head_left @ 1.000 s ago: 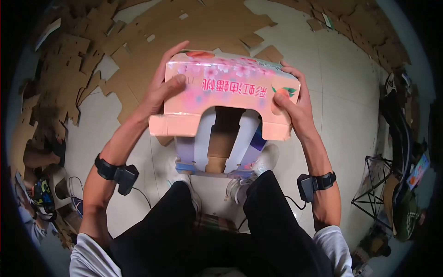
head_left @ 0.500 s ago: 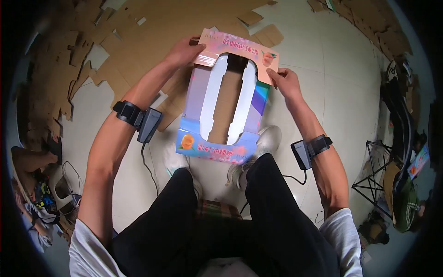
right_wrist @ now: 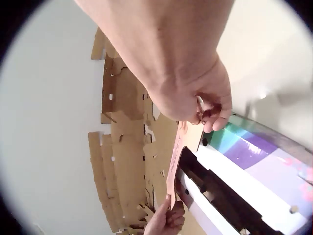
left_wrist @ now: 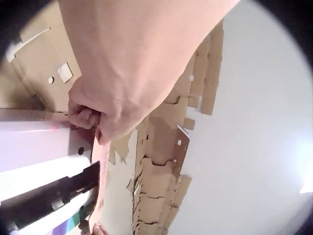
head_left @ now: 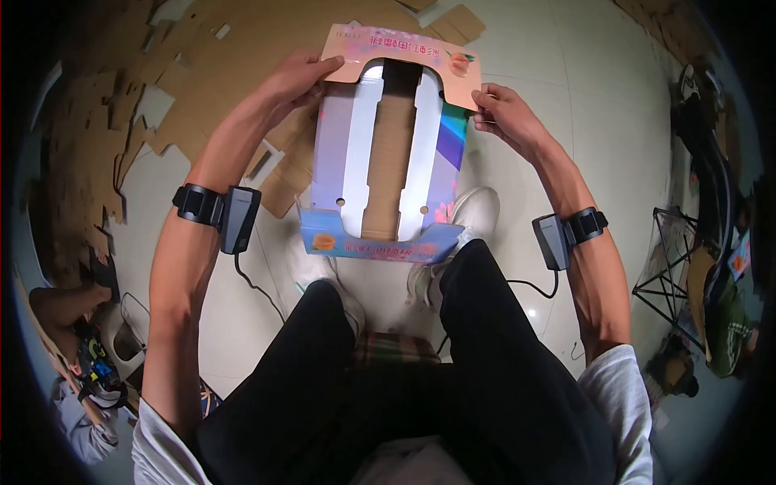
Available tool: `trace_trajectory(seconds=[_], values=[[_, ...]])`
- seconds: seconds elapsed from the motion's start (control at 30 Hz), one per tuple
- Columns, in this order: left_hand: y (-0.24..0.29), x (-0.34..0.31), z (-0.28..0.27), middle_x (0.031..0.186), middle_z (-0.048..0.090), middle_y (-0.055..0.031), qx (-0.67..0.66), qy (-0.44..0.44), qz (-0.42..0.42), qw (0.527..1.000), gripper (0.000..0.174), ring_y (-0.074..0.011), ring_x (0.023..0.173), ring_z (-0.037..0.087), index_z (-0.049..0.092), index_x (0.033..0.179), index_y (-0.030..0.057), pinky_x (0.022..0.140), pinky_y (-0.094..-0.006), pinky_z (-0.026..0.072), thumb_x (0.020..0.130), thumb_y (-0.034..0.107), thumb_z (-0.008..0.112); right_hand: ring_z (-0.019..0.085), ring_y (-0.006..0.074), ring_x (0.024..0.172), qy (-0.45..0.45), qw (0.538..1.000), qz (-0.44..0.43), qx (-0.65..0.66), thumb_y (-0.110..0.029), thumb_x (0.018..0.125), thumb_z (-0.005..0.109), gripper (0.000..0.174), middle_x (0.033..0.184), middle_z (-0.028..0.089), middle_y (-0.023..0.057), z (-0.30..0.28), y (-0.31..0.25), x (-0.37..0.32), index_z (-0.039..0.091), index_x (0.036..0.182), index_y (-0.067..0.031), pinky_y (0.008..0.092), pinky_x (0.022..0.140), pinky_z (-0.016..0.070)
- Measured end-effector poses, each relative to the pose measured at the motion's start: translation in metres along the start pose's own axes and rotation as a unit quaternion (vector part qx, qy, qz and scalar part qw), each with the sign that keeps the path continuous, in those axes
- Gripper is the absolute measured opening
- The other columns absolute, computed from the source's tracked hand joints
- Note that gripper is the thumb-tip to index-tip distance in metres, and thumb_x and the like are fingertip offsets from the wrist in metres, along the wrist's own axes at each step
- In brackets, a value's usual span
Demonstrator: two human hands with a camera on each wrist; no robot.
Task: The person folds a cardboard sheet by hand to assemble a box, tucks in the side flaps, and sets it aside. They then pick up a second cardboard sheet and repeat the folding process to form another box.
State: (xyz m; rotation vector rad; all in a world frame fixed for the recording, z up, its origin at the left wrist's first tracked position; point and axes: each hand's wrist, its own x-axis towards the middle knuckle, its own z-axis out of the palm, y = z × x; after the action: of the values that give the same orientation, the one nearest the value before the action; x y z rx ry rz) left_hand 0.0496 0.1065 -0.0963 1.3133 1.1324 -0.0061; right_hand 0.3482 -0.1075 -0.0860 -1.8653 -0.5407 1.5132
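A printed cardboard fruit box (head_left: 329, 153) stands between the feet, with white inner flaps and a long gap down its middle. Its pink far end panel (head_left: 404, 50) has a peach picture and a cut-out edge. The left hand (head_left: 301, 79) pinches that panel's left corner, thumb on top. At its right corner, the right hand (head_left: 509, 118) pinches the panel between thumb and fingers. The left wrist view shows the left hand (left_wrist: 105, 107) on the panel edge; in the right wrist view the right hand (right_wrist: 195, 100) grips the other corner.
Flattened brown cardboard (head_left: 242, 48) covers the floor at the far left. Shoes (head_left: 477, 212) flank the box's near end. A black wire frame (head_left: 667, 275) stands at the right. Another person's arm and leg (head_left: 69, 311) show at the far left.
The pink panel has tipped from facing the camera to lying over the box's far end. Both hands have moved away from the body and hold its corners; the near blue end shows.
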Motion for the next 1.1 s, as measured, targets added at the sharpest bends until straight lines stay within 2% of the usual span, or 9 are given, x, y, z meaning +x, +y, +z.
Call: trace_trajectory(seconds=[0.1, 0.4, 0.5, 0.6, 0.7, 0.8, 0.9, 1.0, 1.1], values=[[-0.008, -0.001, 0.008, 0.078, 0.045, 0.0087, 0.057, 0.017, 0.027, 0.998, 0.035, -0.0041, 0.068, 0.036, 0.064, 0.103, 0.0111, 0.063, -0.0233, 0.0350, 0.109, 0.046, 0.067, 0.055, 0.0065, 0.080, -0.006, 0.999, 0.001, 0.031, -0.027, 0.117, 0.054, 0.023, 0.093, 0.055, -0.0025, -0.001, 0.006, -0.001, 0.060, 0.115, -0.0053, 0.0250, 0.079, 0.0565], [-0.032, 0.008, 0.000, 0.085, 0.054, 0.0072, -0.077, -0.061, 0.055, 0.994, 0.037, -0.0045, 0.069, 0.038, 0.066, 0.126, 0.0049, 0.063, -0.0251, 0.0359, 0.113, 0.039, 0.063, 0.055, 0.0072, 0.085, -0.055, 0.995, 0.000, 0.080, -0.025, 0.117, 0.053, 0.024, 0.096, 0.055, -0.0023, -0.005, 0.011, 0.001, 0.059, 0.121, -0.0027, 0.0253, 0.082, 0.0556], [-0.030, 0.012, 0.004, 0.088, 0.060, 0.0040, 0.031, -0.033, 0.100, 0.994, 0.040, -0.0082, 0.069, 0.044, 0.060, 0.131, 0.0033, 0.067, -0.0244, 0.0418, 0.112, 0.039, 0.064, 0.057, 0.0082, 0.085, -0.021, 0.999, -0.020, 0.042, -0.028, 0.115, 0.057, 0.027, 0.095, 0.057, -0.0012, -0.002, 0.022, 0.001, 0.057, 0.125, -0.0026, 0.0263, 0.082, 0.0551], [-0.047, 0.015, 0.020, 0.094, 0.066, -0.0058, 0.075, 0.101, 0.184, 0.975, 0.055, -0.0158, 0.081, 0.064, 0.048, 0.143, -0.0012, 0.077, -0.0317, 0.0528, 0.110, 0.039, 0.067, 0.060, 0.0097, 0.083, 0.041, 0.996, -0.058, -0.045, -0.032, 0.112, 0.065, 0.037, 0.093, 0.060, 0.0009, 0.004, 0.036, 0.010, 0.053, 0.131, -0.0027, 0.0276, 0.080, 0.0548], [-0.055, 0.021, 0.022, 0.094, 0.065, -0.0069, 0.094, 0.141, 0.197, 0.966, 0.060, -0.0225, 0.084, 0.062, 0.045, 0.149, 0.0011, 0.089, -0.0351, 0.0546, 0.108, 0.037, 0.070, 0.065, 0.0150, 0.077, 0.111, 0.984, -0.096, -0.103, -0.035, 0.106, 0.072, 0.048, 0.085, 0.063, 0.0046, 0.005, 0.050, 0.019, 0.050, 0.132, -0.0013, 0.0309, 0.076, 0.0556], [-0.049, 0.008, 0.033, 0.101, 0.063, -0.0135, 0.245, 0.225, 0.210, 0.919, 0.056, -0.0231, 0.094, 0.064, 0.048, 0.150, 0.0064, 0.092, -0.0368, 0.0539, 0.107, 0.034, 0.071, 0.064, 0.0180, 0.072, 0.165, 0.963, -0.130, -0.168, -0.036, 0.104, 0.075, 0.051, 0.080, 0.064, 0.0064, 0.007, 0.051, 0.020, 0.050, 0.130, -0.0007, 0.0348, 0.072, 0.0552], [-0.056, -0.001, 0.022, 0.108, 0.060, -0.0162, 0.400, 0.283, 0.418, 0.764, 0.040, -0.0224, 0.098, 0.061, 0.061, 0.139, 0.0085, 0.087, -0.0362, 0.0526, 0.108, 0.033, 0.068, 0.059, 0.0184, 0.066, 0.179, 0.952, -0.123, -0.215, -0.035, 0.103, 0.075, 0.049, 0.077, 0.062, 0.0059, 0.005, 0.056, 0.008, 0.052, 0.128, -0.0011, 0.0377, 0.068, 0.0524], [-0.031, -0.066, 0.012, 0.102, 0.062, -0.0122, 0.328, 0.027, 0.308, 0.892, 0.030, -0.0205, 0.094, 0.061, 0.070, 0.124, 0.0068, 0.081, -0.0357, 0.0510, 0.111, 0.033, 0.062, 0.054, 0.0164, 0.065, 0.206, 0.942, -0.120, -0.235, -0.034, 0.102, 0.074, 0.040, 0.073, 0.058, 0.0043, 0.012, 0.052, -0.036, 0.057, 0.120, -0.0022, 0.0370, 0.065, 0.0477], [-0.031, -0.112, 0.003, 0.087, 0.063, -0.0076, 0.311, -0.084, 0.103, 0.941, 0.026, -0.0189, 0.080, 0.062, 0.071, 0.115, 0.0045, 0.074, -0.0356, 0.0506, 0.113, 0.026, 0.057, 0.051, 0.0123, 0.067, 0.133, 0.954, -0.087, -0.256, -0.032, 0.102, 0.073, 0.031, 0.072, 0.056, 0.0012, 0.006, 0.068, -0.070, 0.063, 0.109, -0.0030, 0.0343, 0.064, 0.0442]])
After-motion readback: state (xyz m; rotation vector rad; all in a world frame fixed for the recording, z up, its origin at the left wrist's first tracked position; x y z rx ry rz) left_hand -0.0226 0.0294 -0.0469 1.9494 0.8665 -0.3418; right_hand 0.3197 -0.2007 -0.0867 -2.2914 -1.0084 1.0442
